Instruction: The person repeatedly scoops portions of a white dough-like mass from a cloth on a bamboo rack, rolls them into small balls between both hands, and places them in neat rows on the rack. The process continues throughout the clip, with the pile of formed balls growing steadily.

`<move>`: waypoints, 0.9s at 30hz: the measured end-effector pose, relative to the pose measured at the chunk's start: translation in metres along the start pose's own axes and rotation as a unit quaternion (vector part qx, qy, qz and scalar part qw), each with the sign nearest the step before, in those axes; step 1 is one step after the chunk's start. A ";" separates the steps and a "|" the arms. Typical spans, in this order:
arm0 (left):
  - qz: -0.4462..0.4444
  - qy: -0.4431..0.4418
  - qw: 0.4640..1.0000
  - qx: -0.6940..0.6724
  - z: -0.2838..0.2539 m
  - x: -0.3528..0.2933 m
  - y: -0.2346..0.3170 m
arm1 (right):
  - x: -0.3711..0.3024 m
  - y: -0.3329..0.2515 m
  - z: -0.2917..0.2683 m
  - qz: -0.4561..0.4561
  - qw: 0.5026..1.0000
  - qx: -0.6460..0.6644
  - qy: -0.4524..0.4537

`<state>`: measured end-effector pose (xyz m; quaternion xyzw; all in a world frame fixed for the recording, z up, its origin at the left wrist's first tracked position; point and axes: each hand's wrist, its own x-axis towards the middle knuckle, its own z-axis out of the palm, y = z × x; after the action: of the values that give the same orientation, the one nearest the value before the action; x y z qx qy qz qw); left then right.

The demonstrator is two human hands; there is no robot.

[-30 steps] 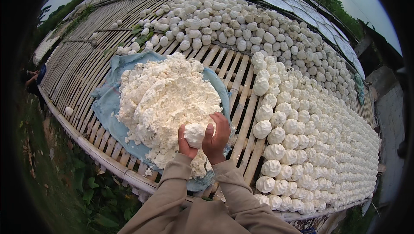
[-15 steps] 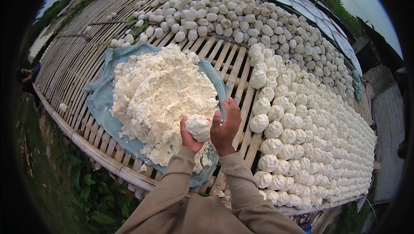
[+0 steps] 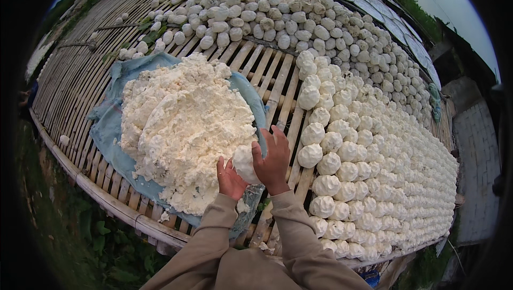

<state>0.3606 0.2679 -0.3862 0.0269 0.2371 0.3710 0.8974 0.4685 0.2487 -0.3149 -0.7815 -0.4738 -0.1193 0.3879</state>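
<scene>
My left hand (image 3: 230, 179) and right hand (image 3: 273, 160) cup a white lump (image 3: 245, 163) pressed between them, over the edge of the blue cloth (image 3: 107, 124) holding the crumbly white heap (image 3: 184, 124) on the bamboo worktop (image 3: 75, 81).

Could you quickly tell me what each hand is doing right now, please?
Left hand: cupped under the white lump.
Right hand: fingers closed over the same lump.

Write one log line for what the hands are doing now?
left hand + right hand: cupping white lump | beside: white pile on blue cloth | right: rows of balls
</scene>
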 end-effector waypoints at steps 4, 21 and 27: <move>-0.009 0.028 0.993 0.117 0.008 0.017 -0.009 | 0.002 0.007 -0.005 0.018 0.961 0.129 -0.245; 0.312 0.057 0.746 0.586 -0.012 0.005 0.067 | 0.168 0.219 0.053 0.188 0.966 -0.081 -0.159; 0.369 0.115 0.579 0.718 -0.088 -0.039 0.070 | 0.071 0.128 0.057 -0.097 0.959 0.103 -0.244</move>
<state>0.2524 0.2810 -0.4327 0.7047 0.4972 0.3788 0.3356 0.6023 0.3036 -0.3770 -0.6927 -0.6376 0.0871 0.3256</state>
